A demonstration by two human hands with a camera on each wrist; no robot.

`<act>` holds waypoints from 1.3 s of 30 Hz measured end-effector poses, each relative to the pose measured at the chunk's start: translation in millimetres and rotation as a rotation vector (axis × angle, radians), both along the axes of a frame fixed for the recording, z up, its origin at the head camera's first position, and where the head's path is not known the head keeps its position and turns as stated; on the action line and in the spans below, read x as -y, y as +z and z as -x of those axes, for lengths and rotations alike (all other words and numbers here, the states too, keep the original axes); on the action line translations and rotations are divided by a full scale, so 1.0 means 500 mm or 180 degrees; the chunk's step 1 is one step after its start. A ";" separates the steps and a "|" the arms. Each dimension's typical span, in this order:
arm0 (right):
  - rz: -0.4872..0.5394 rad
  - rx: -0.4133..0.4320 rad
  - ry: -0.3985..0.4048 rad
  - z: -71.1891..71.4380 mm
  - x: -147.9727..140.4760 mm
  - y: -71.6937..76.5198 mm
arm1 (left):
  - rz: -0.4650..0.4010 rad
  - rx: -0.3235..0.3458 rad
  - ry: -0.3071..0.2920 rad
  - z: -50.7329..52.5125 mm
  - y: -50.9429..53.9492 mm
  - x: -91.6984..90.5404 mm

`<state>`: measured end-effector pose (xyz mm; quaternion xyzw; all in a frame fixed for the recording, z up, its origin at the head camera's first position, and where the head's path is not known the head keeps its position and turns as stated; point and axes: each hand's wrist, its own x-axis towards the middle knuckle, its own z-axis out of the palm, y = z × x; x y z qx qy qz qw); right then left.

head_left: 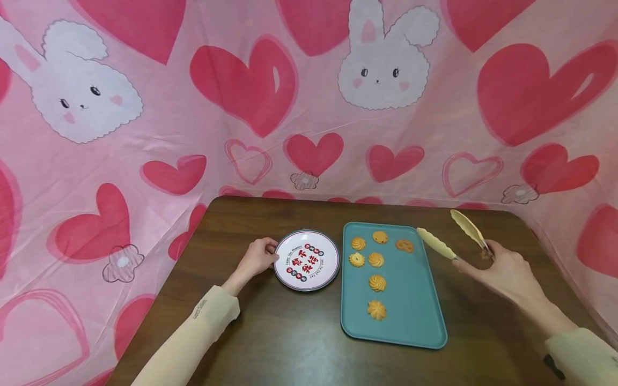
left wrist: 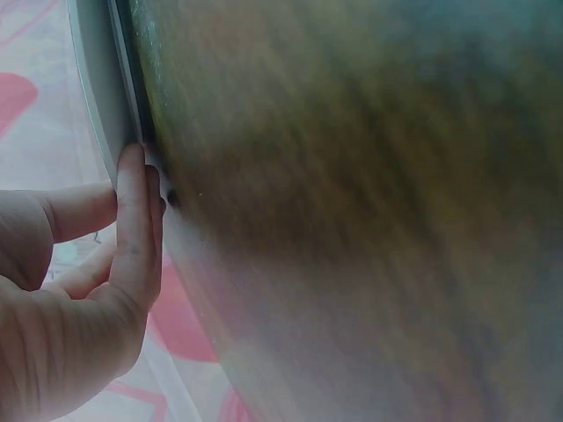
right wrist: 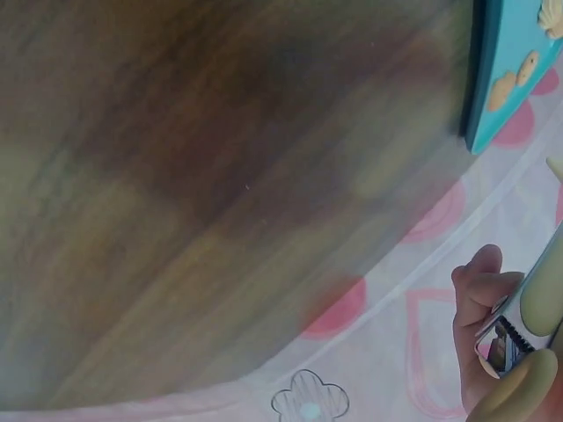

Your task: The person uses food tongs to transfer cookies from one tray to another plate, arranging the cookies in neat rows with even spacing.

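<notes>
My left hand (head_left: 259, 254) pinches the left rim of a round white plate (head_left: 316, 274) printed with red characters. The left wrist view shows the thumb and fingers of that hand (left wrist: 123, 264) at the edge of the plate (left wrist: 95, 75). At the right, my right hand (head_left: 514, 276) holds a pair of tongs (head_left: 467, 225) with cream-coloured tips, spread apart in the air beyond the tray's right edge. In the right wrist view the tongs (right wrist: 543, 294) are partly cut off. Several golden cookies (head_left: 377, 283) lie on a teal tray (head_left: 415, 321) between the hands.
A dark brown wooden table (head_left: 270, 332) carries the plate and tray, which stand side by side with a narrow gap. Pink cloth (head_left: 270, 161) with hearts and rabbits hangs behind and beside the table. The cookies sit mostly on the tray's left and far parts.
</notes>
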<state>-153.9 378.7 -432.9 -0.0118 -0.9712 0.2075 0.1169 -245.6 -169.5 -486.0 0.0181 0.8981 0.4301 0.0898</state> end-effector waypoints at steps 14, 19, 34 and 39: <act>-0.0172 0.0093 0.0343 0.023 0.006 0.014 | 0.0050 -0.0014 -0.0081 -0.008 0.000 0.003; -0.0233 0.0182 0.0475 0.031 0.013 0.008 | 0.0057 -0.0005 -0.0078 -0.011 0.001 0.003; -0.0384 0.0627 0.0735 0.058 0.036 -0.013 | 0.0048 0.0044 -0.0042 -0.015 0.004 0.002; -0.0370 0.0745 0.0811 0.066 0.038 -0.020 | 0.0006 0.0054 -0.0036 -0.018 0.006 0.000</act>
